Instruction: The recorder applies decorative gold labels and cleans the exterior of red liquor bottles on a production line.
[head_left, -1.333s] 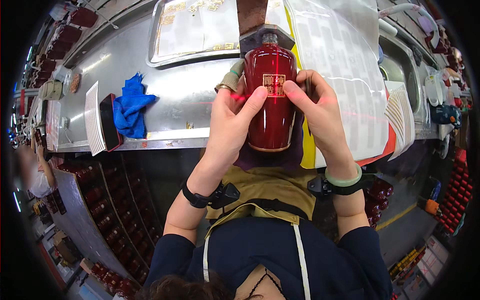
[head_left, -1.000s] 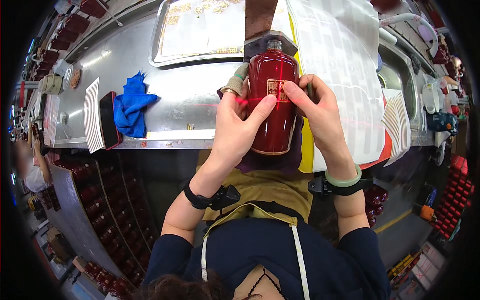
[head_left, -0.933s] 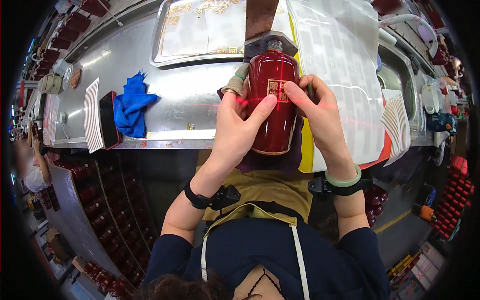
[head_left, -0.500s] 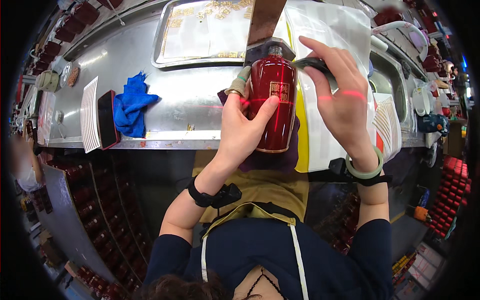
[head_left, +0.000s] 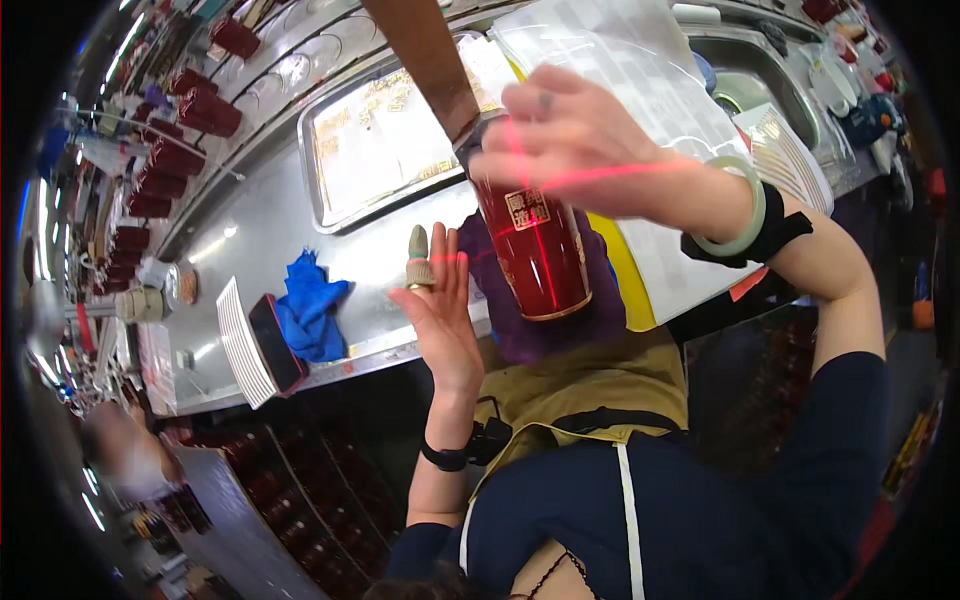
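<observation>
A red bottle (head_left: 545,265) lies on a purple cloth (head_left: 520,340) at the near edge of the steel table (head_left: 245,245), base toward the wearer, as I watch from afar through the head camera. The right hand (head_left: 565,145) arches over its upper end, fingers bent, hiding the neck; from my distant seat I cannot tell whether they grip anything. The left hand (head_left: 440,320) is open and holds nothing, fingers spread just beside the cloth and apart from the bottle, a sleeve (head_left: 419,262) on one finger. A gold label (head_left: 528,210) shows on the bottle's front, crossed by red light. I judge the bottle stiff, glossy and slippery, probably glass or glazed and so breakable, and heavy if full. I would take it around the sides of the body with both hands, off the label, and leave the cloth beneath as padding. Beyond the left hand, a blue rag (head_left: 312,310) lies near a phone (head_left: 277,345); farther off sits a tray (head_left: 311,185).
</observation>
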